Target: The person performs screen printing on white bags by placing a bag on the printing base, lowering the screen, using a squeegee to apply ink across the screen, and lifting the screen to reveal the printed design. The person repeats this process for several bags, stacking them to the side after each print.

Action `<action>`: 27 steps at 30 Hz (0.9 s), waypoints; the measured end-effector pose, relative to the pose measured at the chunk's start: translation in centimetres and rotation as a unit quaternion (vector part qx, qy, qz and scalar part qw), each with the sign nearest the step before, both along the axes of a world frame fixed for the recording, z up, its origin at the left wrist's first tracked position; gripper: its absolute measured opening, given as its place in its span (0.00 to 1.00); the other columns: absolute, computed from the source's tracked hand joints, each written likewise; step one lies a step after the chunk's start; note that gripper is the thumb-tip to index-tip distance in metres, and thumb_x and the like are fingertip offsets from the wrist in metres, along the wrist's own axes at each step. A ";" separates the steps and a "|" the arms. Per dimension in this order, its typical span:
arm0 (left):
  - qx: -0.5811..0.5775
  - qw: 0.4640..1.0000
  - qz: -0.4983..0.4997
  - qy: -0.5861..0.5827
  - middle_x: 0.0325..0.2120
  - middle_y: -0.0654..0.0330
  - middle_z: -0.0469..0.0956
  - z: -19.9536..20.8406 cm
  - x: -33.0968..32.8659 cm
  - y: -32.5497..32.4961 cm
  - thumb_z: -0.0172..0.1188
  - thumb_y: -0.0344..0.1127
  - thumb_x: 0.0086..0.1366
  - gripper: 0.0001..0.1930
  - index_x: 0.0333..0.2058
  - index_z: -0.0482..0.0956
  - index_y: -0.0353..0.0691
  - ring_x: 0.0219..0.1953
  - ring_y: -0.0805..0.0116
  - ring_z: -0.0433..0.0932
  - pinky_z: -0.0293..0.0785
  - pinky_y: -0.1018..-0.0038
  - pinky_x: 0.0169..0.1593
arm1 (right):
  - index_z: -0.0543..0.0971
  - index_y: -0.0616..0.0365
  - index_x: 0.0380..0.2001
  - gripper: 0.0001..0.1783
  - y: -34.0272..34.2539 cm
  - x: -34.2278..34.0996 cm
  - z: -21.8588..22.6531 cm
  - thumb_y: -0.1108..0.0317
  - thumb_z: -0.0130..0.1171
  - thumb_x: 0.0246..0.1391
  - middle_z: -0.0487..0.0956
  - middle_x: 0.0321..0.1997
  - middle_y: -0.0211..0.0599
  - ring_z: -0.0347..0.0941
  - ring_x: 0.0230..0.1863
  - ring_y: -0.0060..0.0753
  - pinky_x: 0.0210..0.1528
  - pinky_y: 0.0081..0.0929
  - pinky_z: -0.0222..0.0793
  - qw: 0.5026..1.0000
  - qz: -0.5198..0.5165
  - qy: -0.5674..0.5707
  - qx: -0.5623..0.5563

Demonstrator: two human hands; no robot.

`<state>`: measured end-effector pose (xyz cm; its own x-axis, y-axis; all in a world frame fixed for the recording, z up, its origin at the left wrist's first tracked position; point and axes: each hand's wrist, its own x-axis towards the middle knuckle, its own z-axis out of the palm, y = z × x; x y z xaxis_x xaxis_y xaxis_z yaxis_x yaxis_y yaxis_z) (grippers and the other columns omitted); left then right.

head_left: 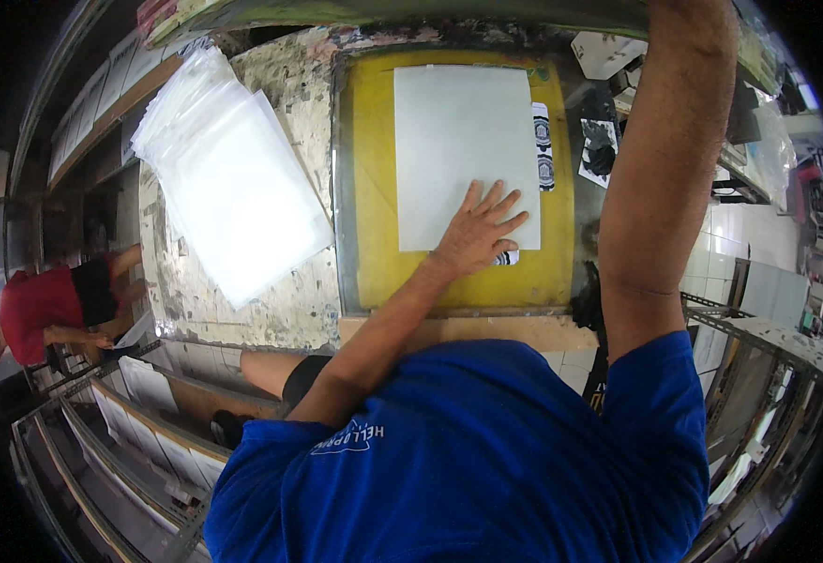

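The left hand (482,225) rests palm down, fingers spread wide, on the near right portion of a flat, white rectangular sheet (458,122). A yellow rectangular panel (374,188) lies beneath the sheet. Black-and-white printed labels (543,131) show at the sheet's right edge, beyond the hand. A stack of white translucent sheets (242,188) lies left of the hand on a paint-stained, cream desk (285,75). The right hand is out of view; its state cannot be told.

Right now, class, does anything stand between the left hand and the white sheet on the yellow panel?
Nothing visible does. The left hand lies over the lower right part of the white sheet, its fingers spread and apparently resting on it, with no object seen in between.
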<state>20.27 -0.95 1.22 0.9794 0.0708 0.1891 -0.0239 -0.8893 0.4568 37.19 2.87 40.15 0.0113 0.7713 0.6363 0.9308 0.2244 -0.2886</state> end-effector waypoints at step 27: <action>-0.090 0.886 0.445 -0.098 0.66 0.44 0.64 -1.6 -20.2 1.9 0.81 0.44 0.42 0.42 0.58 0.78 0.38 0.65 0.42 0.60 0.55 0.51 0.67 | 0.72 0.40 0.67 0.47 -11.6 -10.9 -32.7 0.71 0.71 0.37 0.72 0.45 0.39 0.67 0.52 0.43 0.57 0.50 0.52 0.926 -0.127 0.038 -0.354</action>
